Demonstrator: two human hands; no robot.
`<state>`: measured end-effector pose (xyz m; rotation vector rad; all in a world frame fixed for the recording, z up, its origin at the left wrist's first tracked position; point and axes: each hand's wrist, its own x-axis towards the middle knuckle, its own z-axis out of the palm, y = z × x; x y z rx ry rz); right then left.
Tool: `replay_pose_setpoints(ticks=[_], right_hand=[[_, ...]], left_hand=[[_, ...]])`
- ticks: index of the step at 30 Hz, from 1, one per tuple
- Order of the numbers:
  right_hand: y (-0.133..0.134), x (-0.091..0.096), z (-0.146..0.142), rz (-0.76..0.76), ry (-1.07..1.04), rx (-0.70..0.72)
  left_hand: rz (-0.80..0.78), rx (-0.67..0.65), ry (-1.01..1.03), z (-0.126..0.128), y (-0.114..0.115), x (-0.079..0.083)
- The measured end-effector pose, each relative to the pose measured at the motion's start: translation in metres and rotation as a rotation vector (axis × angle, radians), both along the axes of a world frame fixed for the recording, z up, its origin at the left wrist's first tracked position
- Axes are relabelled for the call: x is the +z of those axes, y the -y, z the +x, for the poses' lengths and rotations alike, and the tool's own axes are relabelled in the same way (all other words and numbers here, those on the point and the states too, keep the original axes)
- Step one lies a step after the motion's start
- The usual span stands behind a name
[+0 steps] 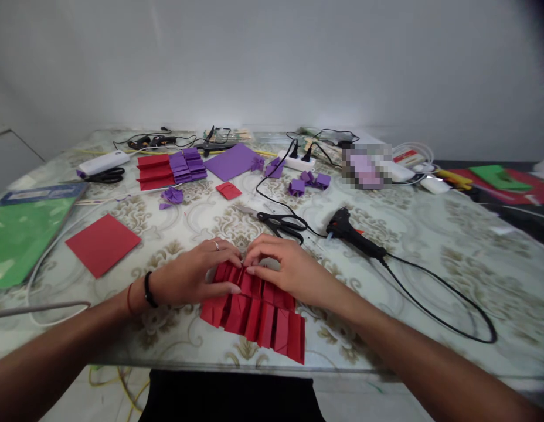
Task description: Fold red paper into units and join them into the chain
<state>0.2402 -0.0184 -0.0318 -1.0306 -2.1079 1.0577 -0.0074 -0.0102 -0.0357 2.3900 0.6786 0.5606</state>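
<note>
Several folded red paper pieces (263, 322) lie side by side in two rows near the table's front edge. My left hand (201, 271) pinches the far left part of these pieces between thumb and fingers. My right hand (283, 266) has its bent fingers on the same far edge, almost touching the left fingertips. Both thumbs rest on the paper, and the fingers partly hide the far row. Just beyond the hands lie black-handled scissors (281, 224). To their right is a black glue gun (355, 235) with its cord looping forward.
A red paper square (104, 244) and a green paper pack (26, 234) lie left. Farther back are red and purple folded strips (170, 168), a purple sheet (231, 162), small purple folded pieces (297, 186) and a white power strip (297, 161). Cables cross the table.
</note>
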Motion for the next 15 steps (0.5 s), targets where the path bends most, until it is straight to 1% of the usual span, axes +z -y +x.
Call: replay_pose_setpoints(ticks=[2,5,7,10,13,15], right_hand=[[0.0008,0.0015,-0.0004,0.036,0.017,0.008],[0.0022,0.0022,-0.0014,0.063,0.029,0.008],[0.0027,0.0018,-0.0021,0.056,0.014,0.005],[0.0025,0.0017,-0.0024,0.021,-0.029,-0.004],[0.0019,0.0027,-0.0016,0.011,-0.053,-0.011],[0.0017,0.0033,-0.0011,0.065,-0.046,-0.034]], left_hand=[[-0.005,0.012,-0.009,0.0008,0.0010,0.0007],[0.046,0.024,0.001,0.0024,0.0023,0.0011],[0.084,0.027,0.014,0.0040,0.0036,0.0018],[0.096,0.047,0.036,0.0069,0.0067,0.0043],[0.085,0.101,0.066,0.0092,0.0095,0.0069],[0.058,0.163,0.090,0.0095,0.0097,0.0083]])
